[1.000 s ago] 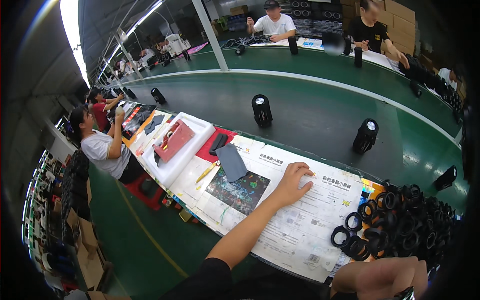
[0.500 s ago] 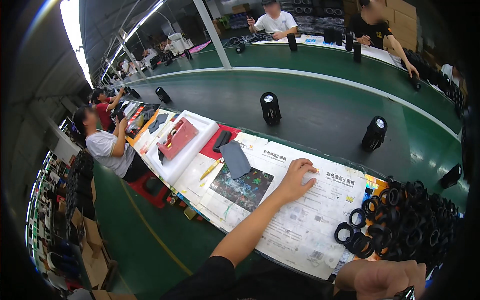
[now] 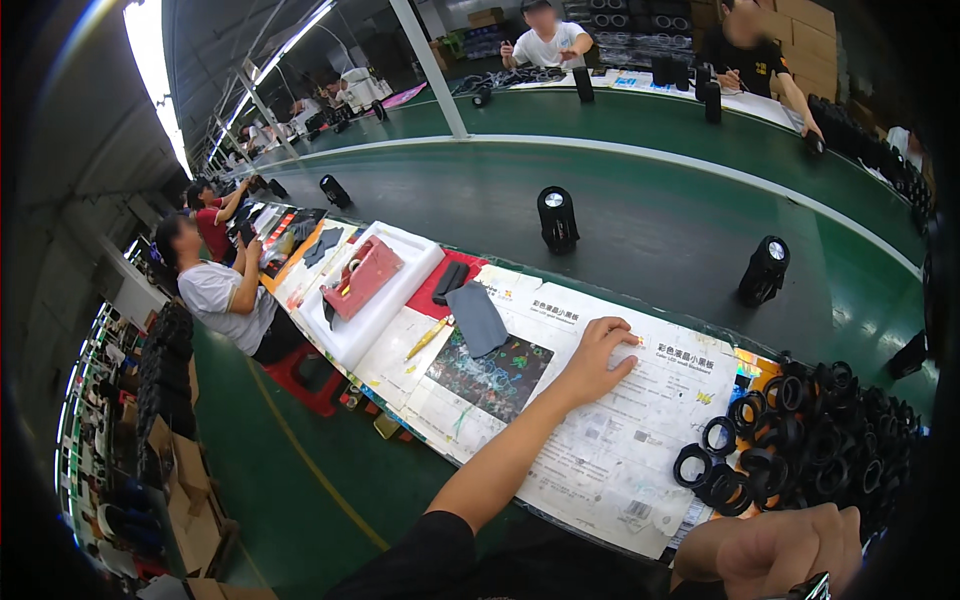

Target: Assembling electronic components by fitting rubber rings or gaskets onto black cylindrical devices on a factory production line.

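Observation:
My left hand (image 3: 602, 360) rests on the white printed sheet (image 3: 600, 455) that covers the bench. Its fingers are loosely bent and apart, and nothing is in them. My right hand (image 3: 780, 555) is at the lower right edge, beside a heap of black plastic rings (image 3: 825, 440). Those fingers are curled in; whatever they may hold is hidden. A shiny metal piece (image 3: 815, 588) shows just below that hand, cut off by the frame edge. Left of my left hand lie a grey cloth (image 3: 477, 320) and a yellow pen-like tool (image 3: 428, 338).
Black cylindrical speakers (image 3: 557, 220) stand on the dark conveyor belt (image 3: 440, 200) beyond the bench. A white foam tray (image 3: 425, 262) holds a red tape dispenser (image 3: 365, 280). A co-worker (image 3: 225, 285) sits at the left; others work across the belt.
The speakers on the belt have shifted slightly right. Across the belt, the co-worker in white has lifted a hand. My own hands have barely moved; the whole view has shifted a little.

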### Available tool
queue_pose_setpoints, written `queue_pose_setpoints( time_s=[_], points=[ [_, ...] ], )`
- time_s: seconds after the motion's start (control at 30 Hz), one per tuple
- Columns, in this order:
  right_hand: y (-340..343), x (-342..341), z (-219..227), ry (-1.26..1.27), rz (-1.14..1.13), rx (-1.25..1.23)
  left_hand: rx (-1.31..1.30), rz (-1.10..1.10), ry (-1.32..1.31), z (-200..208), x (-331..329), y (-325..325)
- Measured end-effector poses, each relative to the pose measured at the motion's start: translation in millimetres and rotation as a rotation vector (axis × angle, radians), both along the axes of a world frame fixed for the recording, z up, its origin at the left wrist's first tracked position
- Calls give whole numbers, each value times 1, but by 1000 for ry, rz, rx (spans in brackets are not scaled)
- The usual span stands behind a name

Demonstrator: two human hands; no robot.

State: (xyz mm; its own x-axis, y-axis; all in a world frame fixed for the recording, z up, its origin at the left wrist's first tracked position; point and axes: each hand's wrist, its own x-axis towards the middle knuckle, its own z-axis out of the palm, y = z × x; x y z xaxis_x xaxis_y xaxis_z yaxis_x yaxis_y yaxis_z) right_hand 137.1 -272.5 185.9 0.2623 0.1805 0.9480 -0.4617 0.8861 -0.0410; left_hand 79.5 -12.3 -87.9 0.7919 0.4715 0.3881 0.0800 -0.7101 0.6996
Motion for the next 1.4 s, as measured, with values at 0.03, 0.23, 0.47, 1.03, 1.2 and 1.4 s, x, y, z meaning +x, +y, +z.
queue_pose_setpoints(
  time_s=[0.03,0.23,0.47,1.03,1.2,1.4],
  points=[
    [-2,1,0,1,-3,2,-11,-9,-6,0,0,-2],
    [-30,4,-7,22,-363,-306,12,-16,-16,-6,2,-8],
    [-15,27,-30,-29,-440,-396,83,-4,-34,-11,-8,0],
    [-60,30,-45,-95,-547,-623,3,2,63,8,-5,-7],
    [-26,56,-23,-118,-467,-584,67,8,-8,2,-2,-4],
    [0,58,-18,-34,-469,-367,-499,35,-140,12,14,32]
  ],
)
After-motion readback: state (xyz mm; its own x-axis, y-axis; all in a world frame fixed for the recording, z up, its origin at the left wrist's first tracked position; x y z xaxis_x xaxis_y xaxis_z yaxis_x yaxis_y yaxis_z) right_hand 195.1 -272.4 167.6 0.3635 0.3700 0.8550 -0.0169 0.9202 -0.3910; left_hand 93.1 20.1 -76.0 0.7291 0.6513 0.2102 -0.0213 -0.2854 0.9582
